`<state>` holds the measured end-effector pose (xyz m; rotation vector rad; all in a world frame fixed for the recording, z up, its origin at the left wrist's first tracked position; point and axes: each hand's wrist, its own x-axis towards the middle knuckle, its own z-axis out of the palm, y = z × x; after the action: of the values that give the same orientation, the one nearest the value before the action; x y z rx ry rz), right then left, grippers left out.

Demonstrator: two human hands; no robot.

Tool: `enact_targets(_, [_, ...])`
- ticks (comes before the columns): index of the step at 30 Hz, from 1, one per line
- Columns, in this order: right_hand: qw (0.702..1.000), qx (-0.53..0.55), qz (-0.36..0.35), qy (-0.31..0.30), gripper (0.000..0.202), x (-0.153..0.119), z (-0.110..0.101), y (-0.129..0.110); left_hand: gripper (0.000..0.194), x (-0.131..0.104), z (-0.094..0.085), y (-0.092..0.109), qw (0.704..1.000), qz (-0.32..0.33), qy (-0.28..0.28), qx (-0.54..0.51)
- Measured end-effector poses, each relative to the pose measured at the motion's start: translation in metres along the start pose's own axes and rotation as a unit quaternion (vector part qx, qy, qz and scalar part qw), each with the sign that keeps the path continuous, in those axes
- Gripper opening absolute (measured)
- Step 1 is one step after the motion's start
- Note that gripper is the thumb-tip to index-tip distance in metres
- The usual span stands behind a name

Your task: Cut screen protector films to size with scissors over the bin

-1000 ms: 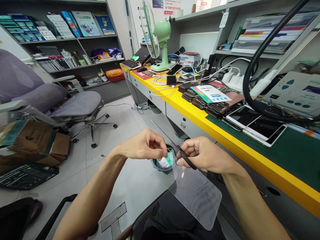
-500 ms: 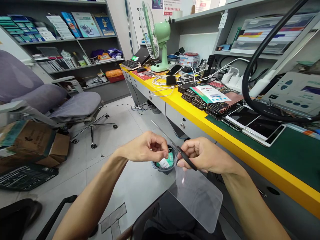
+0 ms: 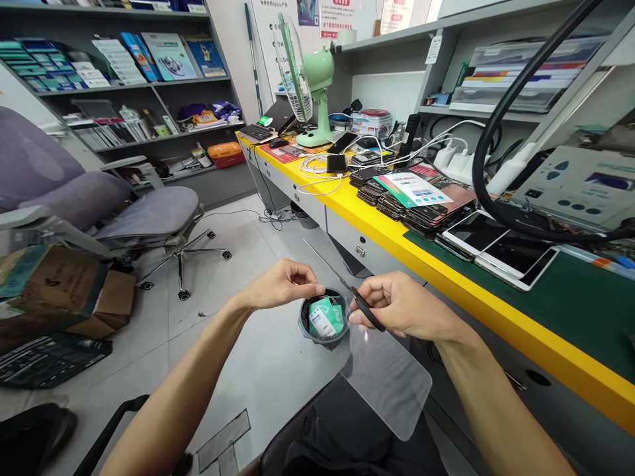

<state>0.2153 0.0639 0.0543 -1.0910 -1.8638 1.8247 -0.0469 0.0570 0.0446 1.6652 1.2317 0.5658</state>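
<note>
My right hand (image 3: pixel 391 305) is closed on black-handled scissors (image 3: pixel 366 307), their long metal blades pointing up and to the left. A clear plastic sheet with rounded corners (image 3: pixel 391 383) hangs under the same hand, over my lap. To the left, my left hand (image 3: pixel 290 285) has its fingers pinched together at the upper left rim of a small bin. Whatever it may hold is too small to make out. Green and white packets (image 3: pixel 325 320) lie inside the bin (image 3: pixel 303 330), between and below my hands.
A yellow-edged desk (image 3: pixel 387 231) runs along the right, bearing phone stacks (image 3: pixel 426 215), white tablets (image 3: pixel 516 254), cables and a green fan (image 3: pixel 317 69). An office chair (image 3: pixel 149 211) and cardboard box (image 3: pixel 54 284) stand left. A black cable loop (image 3: pixel 479 158) arches at upper right.
My left hand has moved left and slightly up, away from the scissors, showing more of the bin. The clear sheet has shifted slightly up and left.
</note>
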Motion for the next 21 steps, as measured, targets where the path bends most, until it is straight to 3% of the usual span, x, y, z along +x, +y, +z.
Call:
enact_targets(2, [1.0,0.0,-0.006,0.013,0.033,0.003,-0.001,0.004,0.035,0.01,0.001,-0.017,0.997,-0.009,0.041,0.062])
enact_targets(4, [1.0,0.001,-0.013,0.025,0.032,0.005,-0.002,0.007,0.024,0.018,0.004,-0.032,0.994,-0.003,0.07,0.088])
enact_targets(7, [0.999,-0.003,-0.023,0.043,0.032,0.007,-0.004,0.011,0.021,0.02,0.01,-0.042,0.988,0.003,0.111,0.104])
enact_targets(10, [0.998,-0.006,-0.024,0.061,0.033,0.008,-0.004,0.014,0.028,0.009,0.014,-0.033,0.986,-0.003,0.136,0.098])
enact_targets(14, [0.997,-0.004,-0.03,0.071,0.032,0.007,-0.003,0.014,0.036,-0.008,0.018,-0.009,0.996,0.02,0.085,-0.028])
enact_targets(17, [0.997,-0.007,-0.047,0.067,0.028,0.007,-0.002,0.01,0.031,-0.012,0.02,0.005,0.987,0.022,0.059,-0.146])
enact_targets(21, [0.997,-0.013,-0.058,0.055,0.024,0.008,0.001,0.008,0.018,-0.008,0.02,0.013,0.982,0.003,0.016,-0.186])
